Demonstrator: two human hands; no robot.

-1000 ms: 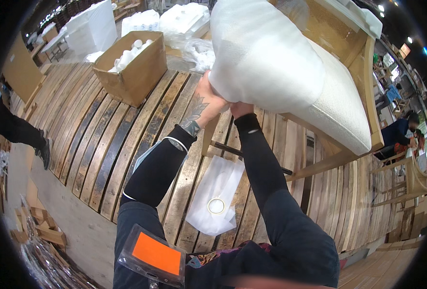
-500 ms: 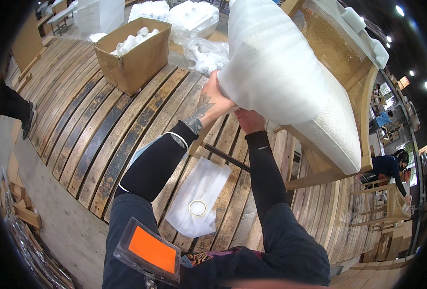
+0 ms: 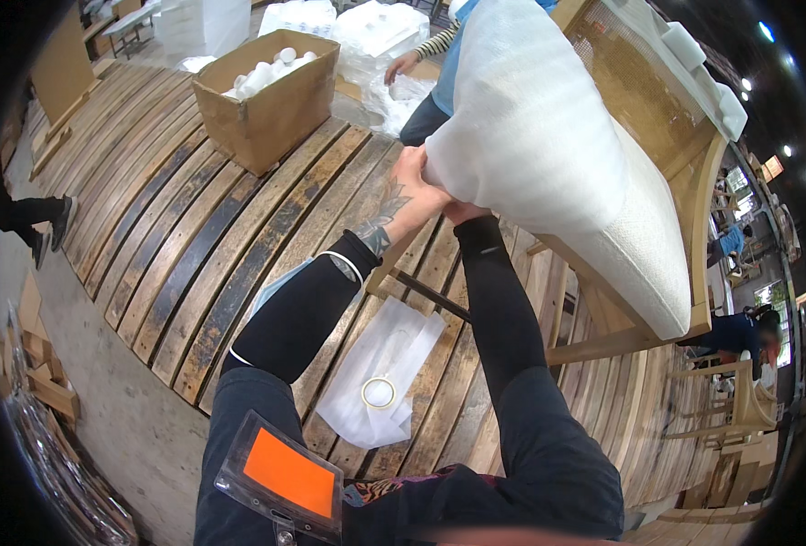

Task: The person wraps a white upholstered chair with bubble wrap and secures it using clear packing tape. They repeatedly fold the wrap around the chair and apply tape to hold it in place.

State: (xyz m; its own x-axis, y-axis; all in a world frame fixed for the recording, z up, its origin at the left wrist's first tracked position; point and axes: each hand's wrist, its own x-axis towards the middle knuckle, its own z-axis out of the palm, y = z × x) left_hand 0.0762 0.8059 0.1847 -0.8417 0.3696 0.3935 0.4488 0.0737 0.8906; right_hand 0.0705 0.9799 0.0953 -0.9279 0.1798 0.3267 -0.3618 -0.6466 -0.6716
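A light wooden chair [image 3: 594,348] with a cream woven seat [image 3: 662,264] stands tilted in front of me, to the right. White foam wrap [image 3: 530,127] covers the near left part of its seat. My left hand [image 3: 410,193] is closed on the wrap's edge at the seat's corner, its fingertips partly hidden. Just under that corner my right hand [image 3: 466,211] presses in close to the left; its fingers are mostly hidden by the wrap. Below my hands a roll of tape [image 3: 378,392] rests on a thin white foam sheet [image 3: 403,332].
A cardboard box [image 3: 266,109] of white foam pieces sits on the slatted wooden platform [image 3: 185,237]. Behind the chair is a person in blue [image 3: 446,86], near plastic-wrapped bundles [image 3: 380,41]. Someone's legs [image 3: 30,218] show at the left; other chairs [image 3: 735,400] stand at right.
A person in blue has come into view behind the chair. The legs at the left have moved. My right hand has slipped further under the wrapped corner; my left keeps its hold.
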